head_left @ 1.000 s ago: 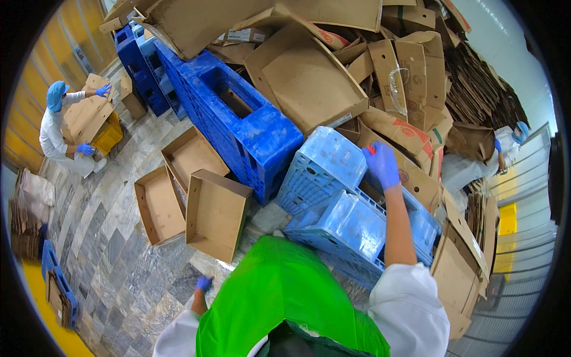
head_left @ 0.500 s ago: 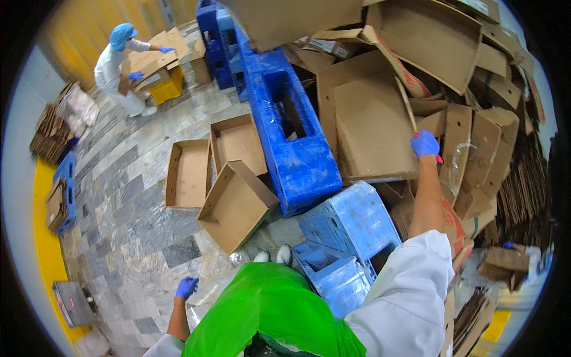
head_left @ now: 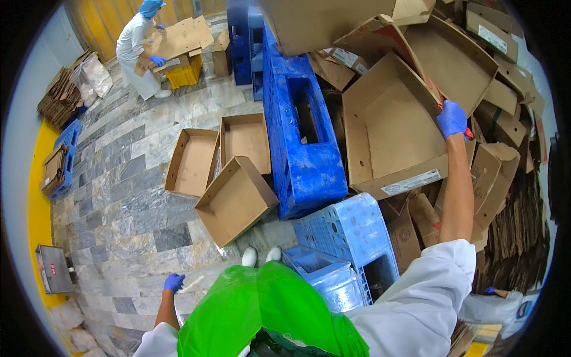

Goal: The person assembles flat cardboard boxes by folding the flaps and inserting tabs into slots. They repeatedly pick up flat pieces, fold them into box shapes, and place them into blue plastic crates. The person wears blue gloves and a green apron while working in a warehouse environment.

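My right hand (head_left: 453,119), in a blue glove, is closed on the right rim of a shallow brown cardboard box (head_left: 399,125) in the pile. A small red object (head_left: 469,133) sticks out from under this hand; its kind is mostly hidden. The box leans with its inside toward me, and a white label shows on its near wall. Low on the left, my left hand (head_left: 173,282), also blue-gloved, hangs over the floor with nothing in it, fingers loosely apart. Three cardboard trays (head_left: 236,199) lie on the floor, left of the blue pallet.
A blue plastic pallet (head_left: 315,181) stands on edge before the box pile. Light blue crates (head_left: 351,238) sit right of my feet. At the far left a co-worker (head_left: 135,47) handles cardboard over a yellow crate (head_left: 183,72). Flattened cardboard (head_left: 514,232) is stacked on the right.
The held box has shifted and tilted, so its labelled near wall now shows. My right hand has moved up along its rim. My left hand stays low; the whole view has shifted slightly.
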`<state>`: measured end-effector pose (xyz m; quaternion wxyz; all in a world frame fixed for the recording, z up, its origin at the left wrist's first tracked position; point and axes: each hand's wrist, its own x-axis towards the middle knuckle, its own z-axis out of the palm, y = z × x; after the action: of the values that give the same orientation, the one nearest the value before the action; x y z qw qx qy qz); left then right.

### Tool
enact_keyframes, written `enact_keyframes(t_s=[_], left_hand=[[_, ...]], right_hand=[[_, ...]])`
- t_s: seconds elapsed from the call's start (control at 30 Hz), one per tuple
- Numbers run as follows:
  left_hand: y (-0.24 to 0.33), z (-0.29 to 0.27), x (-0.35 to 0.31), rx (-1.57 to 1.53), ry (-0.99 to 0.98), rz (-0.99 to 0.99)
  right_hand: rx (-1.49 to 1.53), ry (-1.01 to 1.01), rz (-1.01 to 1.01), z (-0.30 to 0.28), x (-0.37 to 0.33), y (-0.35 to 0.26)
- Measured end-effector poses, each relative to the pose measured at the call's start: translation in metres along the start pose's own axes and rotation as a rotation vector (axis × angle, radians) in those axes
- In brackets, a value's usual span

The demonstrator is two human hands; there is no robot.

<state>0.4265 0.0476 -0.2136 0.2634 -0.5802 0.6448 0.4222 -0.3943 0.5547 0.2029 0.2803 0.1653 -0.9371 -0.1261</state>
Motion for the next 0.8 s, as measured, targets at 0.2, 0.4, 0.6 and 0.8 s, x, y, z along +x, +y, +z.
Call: enact_keyframes(t_s=[0.2,0.4,0.6,0.8], left_hand=[[-0.038,0.025,0.009,-0.055,-0.167,-0.117],[-0.027,0.019,0.051,0.238,-0.029,0.132],[0.038,-0.006,0.068,0.082,0.215,0.360],[0.065,-0.019,0.059,0.011,0.217,0.378]], right_hand=[[-0.081,0.050,-0.034,-0.039,0.010,-0.009],[-0.134,0.054,-0.057,-0.072,0.030,-0.042],[-0.262,0.045,-0.115,-0.080,0.045,-0.066],[-0.215,0.105,-0.187,-0.058,0.066,-0.059]])
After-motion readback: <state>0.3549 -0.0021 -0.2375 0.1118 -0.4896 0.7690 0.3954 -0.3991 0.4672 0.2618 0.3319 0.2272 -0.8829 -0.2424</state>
